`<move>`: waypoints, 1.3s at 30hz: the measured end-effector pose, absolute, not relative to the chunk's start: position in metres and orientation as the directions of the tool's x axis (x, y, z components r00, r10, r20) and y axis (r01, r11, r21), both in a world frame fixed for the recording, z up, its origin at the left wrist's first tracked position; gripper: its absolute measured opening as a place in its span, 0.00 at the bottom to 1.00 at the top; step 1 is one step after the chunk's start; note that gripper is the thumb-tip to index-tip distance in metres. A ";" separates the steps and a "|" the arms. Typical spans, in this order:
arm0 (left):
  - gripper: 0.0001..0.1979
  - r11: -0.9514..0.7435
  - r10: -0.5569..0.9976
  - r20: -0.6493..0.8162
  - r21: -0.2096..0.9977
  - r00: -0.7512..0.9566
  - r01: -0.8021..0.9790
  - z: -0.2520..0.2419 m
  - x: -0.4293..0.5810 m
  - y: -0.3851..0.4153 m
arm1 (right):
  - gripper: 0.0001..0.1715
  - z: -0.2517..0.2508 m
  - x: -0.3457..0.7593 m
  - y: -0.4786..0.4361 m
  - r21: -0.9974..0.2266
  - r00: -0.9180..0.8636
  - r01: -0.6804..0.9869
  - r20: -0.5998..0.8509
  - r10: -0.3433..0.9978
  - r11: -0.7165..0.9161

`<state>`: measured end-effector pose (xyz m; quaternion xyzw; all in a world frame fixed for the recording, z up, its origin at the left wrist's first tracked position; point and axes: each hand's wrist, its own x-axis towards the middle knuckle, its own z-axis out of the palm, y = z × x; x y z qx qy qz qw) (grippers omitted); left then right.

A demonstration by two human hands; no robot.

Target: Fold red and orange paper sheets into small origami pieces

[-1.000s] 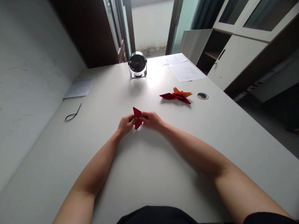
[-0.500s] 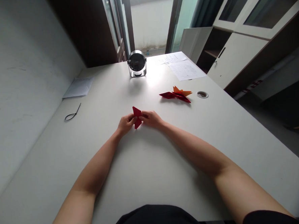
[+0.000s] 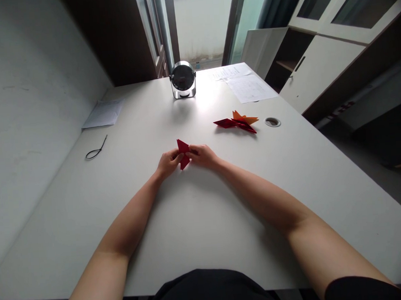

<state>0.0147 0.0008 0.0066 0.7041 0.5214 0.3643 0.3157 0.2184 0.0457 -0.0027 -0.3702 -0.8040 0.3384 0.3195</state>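
Tabletop [image 3: 205, 222], white, before window [image 3: 203, 27]; left hand [image 3: 168, 163], right hand [image 3: 203, 155], grip closed on red paper [image 3: 183, 146]

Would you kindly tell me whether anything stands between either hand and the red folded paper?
Nothing visible does: the left hand and right hand pinch the red folded paper from opposite sides. The other folded pieces lie farther off, to the right.

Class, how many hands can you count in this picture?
2: the left hand and the right hand, one at each side of the red folded paper. Some fingers are hidden.
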 end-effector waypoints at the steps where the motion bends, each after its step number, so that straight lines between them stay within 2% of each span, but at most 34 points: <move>1: 0.17 -0.261 0.963 0.187 0.822 0.193 0.506 0.007 0.015 0.001 | 0.13 -0.003 0.218 0.046 -0.780 -0.523 0.381 0.260 0.811 0.496; 39: 0.17 -0.265 0.963 0.190 0.803 0.192 0.534 0.010 0.017 -0.001 | 0.12 -0.005 0.218 0.046 -0.774 -0.525 0.372 0.280 0.804 0.512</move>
